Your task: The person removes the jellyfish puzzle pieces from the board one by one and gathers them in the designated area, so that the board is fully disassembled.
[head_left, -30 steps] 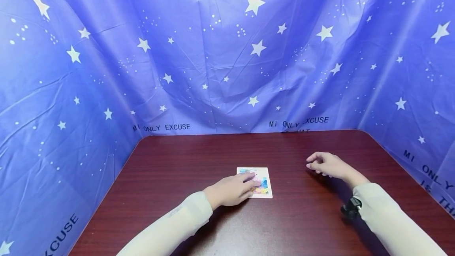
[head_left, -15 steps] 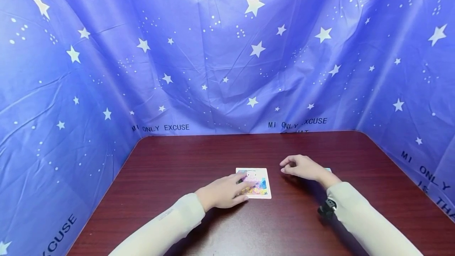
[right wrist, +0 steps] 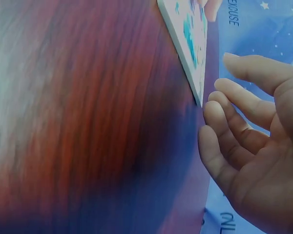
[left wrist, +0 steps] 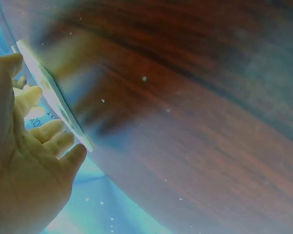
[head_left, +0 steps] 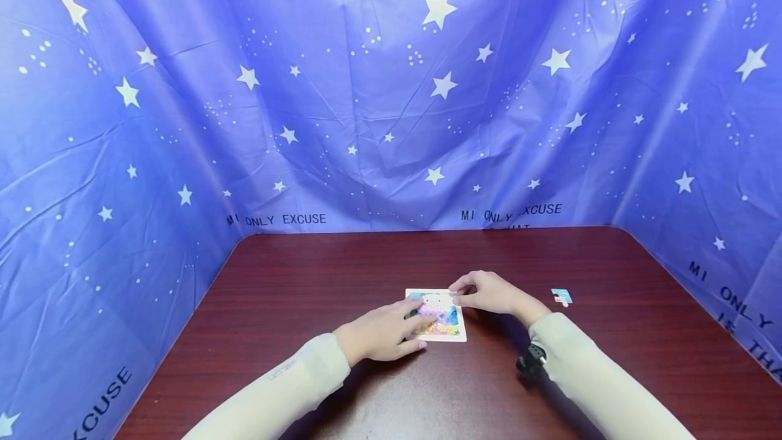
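Observation:
A small jigsaw puzzle board (head_left: 453, 336) with a white rim and a colourful picture lies flat on the table. My left hand (head_left: 381, 331) rests over its left side with fingers spread, covering part of the picture. At the board's upper right corner is my right hand (head_left: 489, 292), its fingers loosely bent. In the right wrist view the thumb and fingers stand apart, and nothing shows between them. A loose jigsaw piece (head_left: 561, 297), blue and pink, lies on the table to the right of that hand.
The dark red wooden table (head_left: 293, 270) has rounded far corners. A blue curtain (head_left: 366, 121) printed with stars hangs behind it and along both sides. A black device (head_left: 531, 361) is strapped at the right wrist.
My right hand has moved left, from over the right side of the table to the board's corner, uncovering the loose jigsaw piece. My left hand has shifted slightly left on the board.

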The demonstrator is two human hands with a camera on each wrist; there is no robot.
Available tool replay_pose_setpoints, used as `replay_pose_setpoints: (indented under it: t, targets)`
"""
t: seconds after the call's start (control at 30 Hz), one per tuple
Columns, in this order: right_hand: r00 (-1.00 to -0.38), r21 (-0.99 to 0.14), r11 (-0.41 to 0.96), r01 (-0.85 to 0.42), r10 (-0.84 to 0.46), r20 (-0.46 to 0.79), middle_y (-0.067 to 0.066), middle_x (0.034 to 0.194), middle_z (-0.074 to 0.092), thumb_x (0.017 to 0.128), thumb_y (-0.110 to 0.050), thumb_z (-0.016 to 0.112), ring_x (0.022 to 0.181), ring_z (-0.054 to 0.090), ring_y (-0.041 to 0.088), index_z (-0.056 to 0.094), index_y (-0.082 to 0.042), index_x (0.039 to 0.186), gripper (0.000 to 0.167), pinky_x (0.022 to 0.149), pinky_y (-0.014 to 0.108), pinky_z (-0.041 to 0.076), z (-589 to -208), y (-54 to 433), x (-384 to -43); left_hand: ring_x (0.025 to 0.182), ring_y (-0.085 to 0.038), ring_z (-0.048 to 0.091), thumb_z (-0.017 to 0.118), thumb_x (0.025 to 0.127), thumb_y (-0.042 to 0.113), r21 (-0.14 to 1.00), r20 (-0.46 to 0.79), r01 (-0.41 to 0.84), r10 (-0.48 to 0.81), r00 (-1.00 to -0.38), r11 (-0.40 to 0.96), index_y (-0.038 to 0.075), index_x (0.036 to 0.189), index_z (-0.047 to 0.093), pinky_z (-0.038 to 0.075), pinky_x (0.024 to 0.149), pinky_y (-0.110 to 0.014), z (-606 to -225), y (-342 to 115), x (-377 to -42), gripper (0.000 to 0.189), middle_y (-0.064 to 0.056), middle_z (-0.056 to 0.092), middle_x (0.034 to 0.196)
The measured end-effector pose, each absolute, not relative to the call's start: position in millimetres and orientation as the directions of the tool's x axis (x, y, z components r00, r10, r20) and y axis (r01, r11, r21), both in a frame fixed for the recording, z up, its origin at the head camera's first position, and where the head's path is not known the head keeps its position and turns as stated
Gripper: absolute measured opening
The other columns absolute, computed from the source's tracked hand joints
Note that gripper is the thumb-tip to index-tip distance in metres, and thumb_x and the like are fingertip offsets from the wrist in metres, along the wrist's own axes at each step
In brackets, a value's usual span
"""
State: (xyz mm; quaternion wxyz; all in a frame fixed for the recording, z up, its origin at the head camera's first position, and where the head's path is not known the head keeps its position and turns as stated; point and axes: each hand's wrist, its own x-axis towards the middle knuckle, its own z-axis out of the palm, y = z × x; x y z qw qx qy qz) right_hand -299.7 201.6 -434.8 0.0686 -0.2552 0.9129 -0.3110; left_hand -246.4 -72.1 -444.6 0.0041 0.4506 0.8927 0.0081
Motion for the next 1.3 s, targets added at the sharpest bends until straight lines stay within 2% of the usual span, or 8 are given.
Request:
replay_pose_setpoints:
  t: [0.27, 0.53, 0.73, 0.87, 0.93, 1.07, 1.17, 1.3]
  targets:
    - [-0.852, -0.607, 0.671, -0.425, -0.524, 0.019, -0.004, 0.09, 0.063, 0.089, -0.018, 0.074, 0.08, 0.054, 0.013, 0.076, -0.005, 0.11, 0.024, 0.071, 0.03, 0.046, -436, 188, -299, 0.142, -0.026, 0.039, 0.048, 0.104, 0.046, 0.018, -0.027, 0.788, 0.788, -0.615, 0.616, 0.023, 0.147, 0.052, 0.035, 0.113, -0.036, -443, -71, -246, 0.049, -0.016, 0.04, 0.155]
    - [-0.853, -0.58, 0.689, -0.435, -0.521, 0.022, -0.004, 0.089, 0.062, 0.088, -0.021, 0.075, 0.079, 0.052, 0.011, 0.076, -0.003, 0.109, 0.028, 0.073, 0.03, 0.045, -437, 180, -296, 0.143, -0.026, 0.037, 0.049, 0.104, 0.047, 0.025, -0.068, 0.776, 0.775, -0.628, 0.63, 0.025, 0.149, 0.05, 0.035, 0.113, -0.036, -442, -71, -246, 0.05, -0.016, 0.036, 0.157]
    - [-0.867, -0.6, 0.697, -0.391, -0.499, -0.014, 0.001, 0.098, 0.069, 0.088, -0.02, 0.073, 0.087, 0.057, 0.013, 0.077, -0.005, 0.108, 0.025, 0.08, 0.035, 0.049, -438, 178, -296, 0.144, -0.025, 0.035, 0.05, 0.103, 0.048, 0.026, -0.096, 0.768, 0.766, -0.635, 0.64, 0.026, 0.15, 0.049, 0.035, 0.113, -0.035, -439, -70, -245, 0.052, -0.015, 0.035, 0.158]
    - [-0.883, -0.645, 0.687, -0.336, -0.468, -0.038, 0.004, 0.103, 0.072, 0.088, -0.017, 0.072, 0.088, 0.059, 0.012, 0.077, -0.004, 0.107, 0.023, 0.079, 0.033, 0.05, -437, 174, -296, 0.143, -0.025, 0.037, 0.051, 0.103, 0.048, 0.027, -0.104, 0.764, 0.762, -0.639, 0.645, 0.025, 0.149, 0.05, 0.036, 0.112, -0.035, -437, -70, -244, 0.052, -0.013, 0.035, 0.158]
    - [-0.896, -0.684, 0.673, -0.281, -0.44, -0.064, 0.004, 0.097, 0.072, 0.088, -0.015, 0.071, 0.078, 0.057, 0.012, 0.076, -0.002, 0.107, 0.023, 0.07, 0.03, 0.048, -437, 173, -295, 0.142, -0.024, 0.038, 0.051, 0.103, 0.047, 0.027, -0.106, 0.763, 0.761, -0.641, 0.646, 0.025, 0.149, 0.05, 0.037, 0.111, -0.035, -436, -70, -244, 0.051, -0.012, 0.035, 0.158]
    - [-0.929, -0.758, 0.636, -0.146, -0.351, -0.115, 0.003, 0.085, 0.069, 0.089, -0.012, 0.07, 0.067, 0.056, 0.012, 0.076, 0.002, 0.104, 0.021, 0.06, 0.027, 0.048, -438, 170, -295, 0.142, -0.024, 0.038, 0.053, 0.102, 0.046, 0.027, -0.102, 0.762, 0.76, -0.642, 0.647, 0.025, 0.149, 0.05, 0.039, 0.11, -0.035, -436, -69, -245, 0.051, -0.011, 0.036, 0.158]
    - [-0.948, -0.772, 0.629, -0.089, -0.29, -0.127, 0.003, 0.083, 0.069, 0.09, -0.011, 0.07, 0.069, 0.061, 0.013, 0.076, 0.002, 0.1, 0.017, 0.063, 0.029, 0.053, -438, 168, -294, 0.143, -0.024, 0.037, 0.053, 0.102, 0.047, 0.034, -0.096, 0.763, 0.762, -0.64, 0.646, 0.026, 0.149, 0.05, 0.039, 0.11, -0.035, -437, -68, -247, 0.051, -0.011, 0.037, 0.158]
    - [-0.952, -0.76, 0.644, -0.087, -0.279, -0.127, 0.002, 0.081, 0.07, 0.09, -0.013, 0.071, 0.069, 0.063, 0.015, 0.077, 0.001, 0.098, 0.017, 0.065, 0.03, 0.054, -439, 167, -295, 0.142, -0.023, 0.038, 0.052, 0.102, 0.048, 0.035, -0.102, 0.761, 0.76, -0.642, 0.647, 0.027, 0.149, 0.05, 0.039, 0.109, -0.035, -438, -68, -248, 0.052, -0.011, 0.037, 0.158]
